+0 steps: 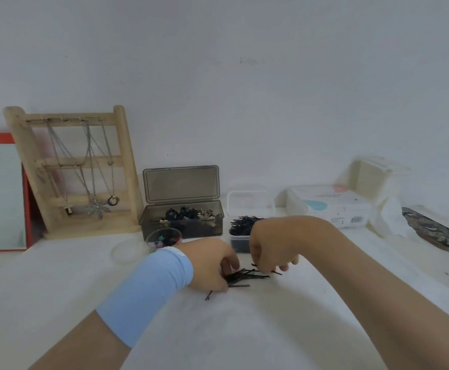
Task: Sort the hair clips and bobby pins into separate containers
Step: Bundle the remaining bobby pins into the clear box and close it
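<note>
the loose heap of thin black metal bobby pins (244, 276) lies on the white table (271, 329), just in front of the small clear plastic tub (240, 243) that holds more pins. the right hand (271, 249) pinches a pin or two from the heap. the left hand (212, 265), above a pale blue wrist sleeve (148, 289), curls over the heap's near side; i cannot tell whether it grips. best to rake the strays together, align them and lift one tidy bundle.

You can read no text here. The white box (330, 205) at the right of the frame carries a line of grey print and a barcode label (356, 219), both too blurred to make out. Faint marks on the wall (252, 60) at upper centre form no clear letters.
</note>
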{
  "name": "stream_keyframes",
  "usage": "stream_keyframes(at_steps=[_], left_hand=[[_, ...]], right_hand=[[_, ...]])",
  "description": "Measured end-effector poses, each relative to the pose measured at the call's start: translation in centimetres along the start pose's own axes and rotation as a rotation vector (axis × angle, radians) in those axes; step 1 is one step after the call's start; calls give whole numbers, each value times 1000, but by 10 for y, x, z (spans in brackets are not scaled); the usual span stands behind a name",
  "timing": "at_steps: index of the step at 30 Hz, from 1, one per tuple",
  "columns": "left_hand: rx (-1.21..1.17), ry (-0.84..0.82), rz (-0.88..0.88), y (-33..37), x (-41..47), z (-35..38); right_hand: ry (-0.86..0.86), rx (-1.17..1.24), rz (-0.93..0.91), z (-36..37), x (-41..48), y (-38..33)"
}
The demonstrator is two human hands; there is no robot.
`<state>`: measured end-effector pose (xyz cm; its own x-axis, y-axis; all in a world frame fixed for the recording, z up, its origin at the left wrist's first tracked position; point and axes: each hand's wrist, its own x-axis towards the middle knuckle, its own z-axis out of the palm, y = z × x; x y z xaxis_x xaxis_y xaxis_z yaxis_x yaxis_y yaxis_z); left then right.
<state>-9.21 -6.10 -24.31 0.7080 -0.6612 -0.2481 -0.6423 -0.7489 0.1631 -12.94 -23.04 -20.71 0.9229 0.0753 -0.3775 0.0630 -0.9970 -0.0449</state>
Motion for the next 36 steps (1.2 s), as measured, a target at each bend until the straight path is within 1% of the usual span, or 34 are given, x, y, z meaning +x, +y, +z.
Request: stream_keyframes(at_steps=[2,4,6,8,10,12,17,20,22,24,27,30,31,33,36], left_hand=[[-55,23,6,-5,0,-4],[-66,21,-58,-14,-3,-9],[-11,-39,-157,-23,-8,-14],[53,-115,-200,-28,-11,-15],[55,-108,-161,-27,-10,-11],[42,-52,-97,-26,-4,-7],[-32,32,-60,-32,1,-7],[-40,39,-37,-35,0,-5],[-63,3,-24,-34,-1,-6],[-81,-33,-5,-31,-1,-6],[-38,-1,32,-24,2,1],[-83,121,67,-19,10,9],[-109,139,78,-19,12,10],[-161,132,95,-20,12,9],[-244,82,110,-23,9,5]], right_hand=[[117,62,-88,-1,6,-2],[167,99,-138,1,12,-2],[147,102,-122,2,15,0],[61,53,-81,6,17,2],[-9,-37,-71,11,20,1],[-15,-96,-94,15,22,-2],[53,-53,-165,16,22,-6],[81,-8,-186,12,21,-5],[59,22,-135,9,20,0],[18,1,-49,8,19,5],[-14,-66,-2,14,22,4],[32,-49,-66,15,23,-6],[42,-27,-92,14,22,-9],[61,39,-124,12,21,-12],[101,93,-122,6,17,-9]])
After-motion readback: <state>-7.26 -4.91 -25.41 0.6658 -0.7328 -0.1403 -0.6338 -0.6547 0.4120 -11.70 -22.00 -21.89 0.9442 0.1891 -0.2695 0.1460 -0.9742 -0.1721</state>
